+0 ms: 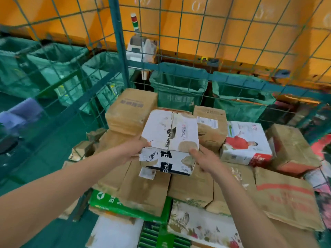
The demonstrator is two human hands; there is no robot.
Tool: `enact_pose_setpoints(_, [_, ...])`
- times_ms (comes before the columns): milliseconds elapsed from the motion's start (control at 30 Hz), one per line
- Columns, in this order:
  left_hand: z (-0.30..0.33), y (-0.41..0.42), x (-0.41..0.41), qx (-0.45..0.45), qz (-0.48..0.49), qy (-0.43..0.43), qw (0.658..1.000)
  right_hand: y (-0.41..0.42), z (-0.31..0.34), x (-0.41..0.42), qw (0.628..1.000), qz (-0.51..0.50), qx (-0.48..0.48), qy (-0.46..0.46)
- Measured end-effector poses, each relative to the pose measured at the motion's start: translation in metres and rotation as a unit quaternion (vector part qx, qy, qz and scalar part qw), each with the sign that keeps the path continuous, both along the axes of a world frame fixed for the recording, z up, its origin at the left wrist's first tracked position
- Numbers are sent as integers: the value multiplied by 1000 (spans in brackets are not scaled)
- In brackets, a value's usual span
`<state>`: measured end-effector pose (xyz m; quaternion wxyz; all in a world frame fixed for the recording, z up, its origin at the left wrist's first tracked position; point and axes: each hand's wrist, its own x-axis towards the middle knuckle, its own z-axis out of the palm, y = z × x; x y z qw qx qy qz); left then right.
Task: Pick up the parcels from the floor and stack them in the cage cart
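A worn white parcel point(170, 138) with black print is held over the pile inside the green wire cage cart point(118, 56). My left hand point(134, 149) grips its near left corner and my right hand point(202, 158) grips its near right corner, thumb on the top edge. Under and around it lie several stacked parcels: brown cartons point(130, 111), a white box with a figure in red point(245, 142), a green and white box point(107, 201) and a floral box point(202, 222). Whether the held parcel rests on the cartons below cannot be told.
The cage's mesh walls rise at the back and left. Beyond them hang green sacks point(179, 90) on frames, with a white device and signal lamp point(141, 45) before an orange wall. A large brown carton point(290, 199) fills the right of the pile.
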<state>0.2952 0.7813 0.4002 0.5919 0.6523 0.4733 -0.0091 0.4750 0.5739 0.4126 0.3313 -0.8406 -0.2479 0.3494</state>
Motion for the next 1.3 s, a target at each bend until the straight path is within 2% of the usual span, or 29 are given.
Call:
enact_pose_setpoints(233, [-25, 89, 51, 4, -38, -17, 999, 74, -23, 36, 997, -73, -1, 34])
enact_pose_setpoints(367, [-37, 131, 84, 46, -53, -56, 996, 118, -31, 64, 992, -101, 19, 73])
enact_pose_setpoints(467, [-46, 155, 106, 112, -39, -86, 989, 151, -47, 83, 991, -122, 21, 59])
enact_pose_setpoints(533, [-54, 161, 113, 235, -102, -64, 965, 167, -63, 89, 994, -99, 5, 39])
enact_pose_setpoints(633, [-76, 170, 119, 414, -286, 83, 861, 191, -69, 82, 992, -110, -19, 55])
enact_pose_setpoints(700, [-91, 177, 122, 453, -345, 151, 808, 201, -69, 81, 993, -107, -33, 35])
enact_pose_setpoints(767, [-109, 183, 125, 479, -367, 176, 778, 206, -74, 83, 994, -94, -48, 13])
enact_pose_setpoints(1100, [-132, 195, 135, 544, -337, 170, 749, 208, -94, 94, 996, -58, -71, -23])
enact_pose_setpoints(1300, [-126, 195, 135, 529, -356, 187, 748, 207, -105, 102, 994, -46, -100, -15])
